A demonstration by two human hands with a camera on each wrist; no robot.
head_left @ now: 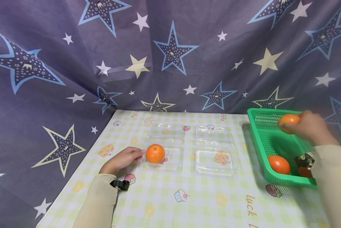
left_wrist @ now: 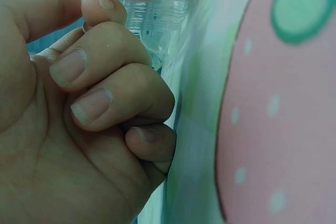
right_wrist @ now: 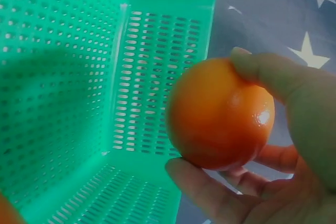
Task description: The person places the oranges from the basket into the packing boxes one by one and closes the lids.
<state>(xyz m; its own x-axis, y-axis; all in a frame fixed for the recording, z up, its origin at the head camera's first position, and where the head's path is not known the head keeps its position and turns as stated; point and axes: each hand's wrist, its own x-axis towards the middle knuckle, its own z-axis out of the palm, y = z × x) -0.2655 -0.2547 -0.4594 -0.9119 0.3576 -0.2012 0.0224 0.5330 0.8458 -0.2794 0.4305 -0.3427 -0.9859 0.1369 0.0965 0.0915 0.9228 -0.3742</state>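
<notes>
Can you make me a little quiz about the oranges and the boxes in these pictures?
1. True or false: the right hand holds an orange fruit above the green basket.
2. How many clear boxes lie on the table: A one, B two, C four?
3. Fill in: the left hand's fingers touch the clear box holding one ____.

Key: 1 true; 2 B; 3 orange.

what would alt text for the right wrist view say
A right hand grips an orange fruit between thumb and fingers, held above a green perforated plastic basket. Behind the hand, a purple cloth with pale stars fills the upper right corner.
</notes>
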